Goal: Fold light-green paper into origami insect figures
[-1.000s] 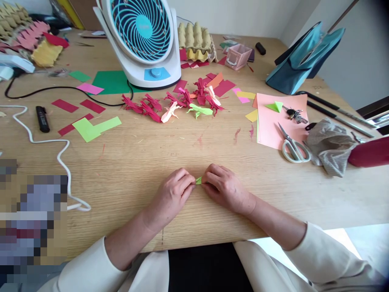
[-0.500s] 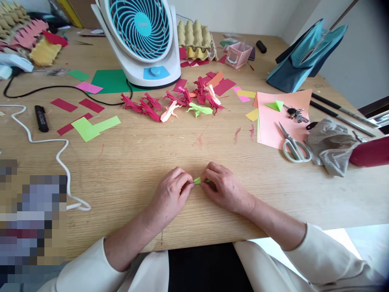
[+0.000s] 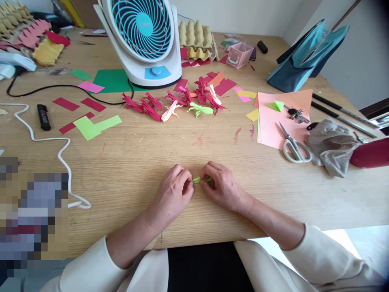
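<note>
Folded green paper (image 3: 197, 179) is spanning the small gap between the left hand (image 3: 173, 188) and the right hand (image 3: 223, 188), near the front edge of the wooden table (image 3: 136, 154). From the left, a black marker (image 3: 44, 117) is lying near a white cord (image 3: 50, 139), and a light-green sheet (image 3: 88, 129) is overlapping a red strip (image 3: 67, 128). The left hand is pinching the paper's left end, thumb and fingers closed on it. The right hand is pinching its right part likewise. Farther right, scissors (image 3: 293, 142) are lying partly on pink paper (image 3: 270, 125), beside a gray cloth (image 3: 332, 150).

Fingers (image 3: 209, 171) partly hide the small green paper (image 3: 197, 179).
</note>
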Demonstrator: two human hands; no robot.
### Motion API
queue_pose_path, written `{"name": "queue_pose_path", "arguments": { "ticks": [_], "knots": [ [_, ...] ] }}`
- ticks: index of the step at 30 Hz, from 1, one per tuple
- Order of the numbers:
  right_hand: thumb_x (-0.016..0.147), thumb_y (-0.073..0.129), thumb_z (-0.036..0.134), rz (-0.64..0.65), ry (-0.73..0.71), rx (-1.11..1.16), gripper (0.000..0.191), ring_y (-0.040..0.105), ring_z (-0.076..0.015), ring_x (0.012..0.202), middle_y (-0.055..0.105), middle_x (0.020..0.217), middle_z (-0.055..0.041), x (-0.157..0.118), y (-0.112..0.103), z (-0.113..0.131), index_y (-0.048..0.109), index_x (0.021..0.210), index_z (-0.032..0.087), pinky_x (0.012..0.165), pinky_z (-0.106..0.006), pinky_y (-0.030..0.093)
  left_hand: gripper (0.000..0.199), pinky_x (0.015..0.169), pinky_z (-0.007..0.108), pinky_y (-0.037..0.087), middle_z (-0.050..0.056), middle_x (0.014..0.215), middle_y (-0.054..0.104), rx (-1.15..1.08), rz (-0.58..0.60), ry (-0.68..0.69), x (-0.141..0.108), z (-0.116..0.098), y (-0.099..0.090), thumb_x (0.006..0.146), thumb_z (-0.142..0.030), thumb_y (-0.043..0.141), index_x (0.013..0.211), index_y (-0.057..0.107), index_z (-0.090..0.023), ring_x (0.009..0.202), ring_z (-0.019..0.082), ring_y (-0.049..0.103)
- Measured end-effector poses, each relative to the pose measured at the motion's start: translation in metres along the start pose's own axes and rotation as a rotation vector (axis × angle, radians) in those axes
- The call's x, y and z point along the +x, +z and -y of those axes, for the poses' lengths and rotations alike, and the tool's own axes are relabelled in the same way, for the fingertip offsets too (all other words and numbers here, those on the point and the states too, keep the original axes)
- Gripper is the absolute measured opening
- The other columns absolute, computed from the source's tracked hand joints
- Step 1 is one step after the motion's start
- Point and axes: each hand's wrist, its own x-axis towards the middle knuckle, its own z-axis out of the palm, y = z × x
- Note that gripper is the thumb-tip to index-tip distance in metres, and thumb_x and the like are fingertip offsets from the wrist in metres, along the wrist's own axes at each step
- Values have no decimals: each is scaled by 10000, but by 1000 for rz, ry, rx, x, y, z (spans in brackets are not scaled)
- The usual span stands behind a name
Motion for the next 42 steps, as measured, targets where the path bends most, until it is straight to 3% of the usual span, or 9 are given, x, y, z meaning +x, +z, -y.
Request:
{"name": "queue_pose_path", "arguments": {
  "ticks": [24, 27, 32, 38, 42],
  "knots": [
    [801, 572, 88, 4, 75, -41, 126, 532, -154, 736, 577, 800, -6, 4, 3, 3, 518, 827, 199, 702, -277, 380, 224, 683, 304, 433, 13, 810, 469, 45, -46, -2, 2, 2, 3, 740, 5, 514, 707, 425, -198, 748, 166, 499],
    [803, 569, 75, 8, 62, -37, 137, 537, -153, 751, 582, 816, -4, 4, 3, 3, 541, 853, 199, 715, -276, 382, 183, 707, 302, 456, 17, 855, 509, 32, -32, 44, -1, 3, 1, 795, 4, 519, 830, 531, -175, 777, 161, 524],
    [808, 576, 83, 5, 56, -28, 123, 531, -152, 738, 573, 798, -4, 3, 5, 1, 537, 831, 198, 699, -275, 376, 241, 806, 328, 497, 61, 967, 581, 117, -5, 253, -15, 5, -3, 944, -57, 431, 1078, 605, -154, 890, 178, 548],
    [819, 556, 76, 8, 36, 15, 126, 516, -151, 729, 552, 779, -3, 4, 2, -1, 517, 813, 196, 691, -275, 377, 373, 828, 403, 500, 113, 1137, 620, 439, 127, 337, -27, 2, -8, 914, -80, 498, 1281, 560, -105, 918, 232, 526],
    [817, 537, 42, 84, -15, 134, 151, 504, -130, 709, 543, 795, 0, 4, -10, -6, 530, 832, 192, 665, -249, 383, 402, 810, 403, 488, 110, 1142, 624, 517, 190, 327, -26, 0, -10, 920, -117, 504, 1319, 547, -134, 932, 243, 528]
  ]
}}
